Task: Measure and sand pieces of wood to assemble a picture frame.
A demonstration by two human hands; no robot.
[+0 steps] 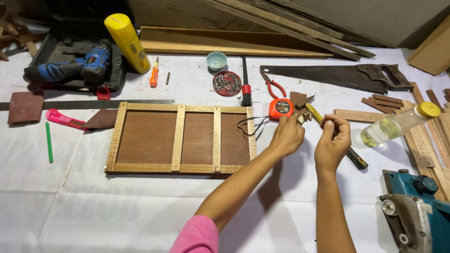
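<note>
The left hand has its grip closed in a pinch on a small pale wood piece, fingertips together at the top of the hand. The right hand is curled shut around the shaft of a hammer, thumb and forefinger pinched near the top; what sits between those tips is too small to tell.

Both hands hover over a white-covered worktop, at about 3 o'clock from a slatted wooden frame panel. An orange tape measure lies just beside the left hand at 12 o'clock. A handsaw rests farther back, a clear bottle with a yellow cap lies at 3 o'clock of the right hand, and a blue cordless drill sits in its case at 10 o'clock.

The hammer's long axis runs diagonally, head toward 11 o'clock near the tape measure, dark handle end toward 5 o'clock.
</note>
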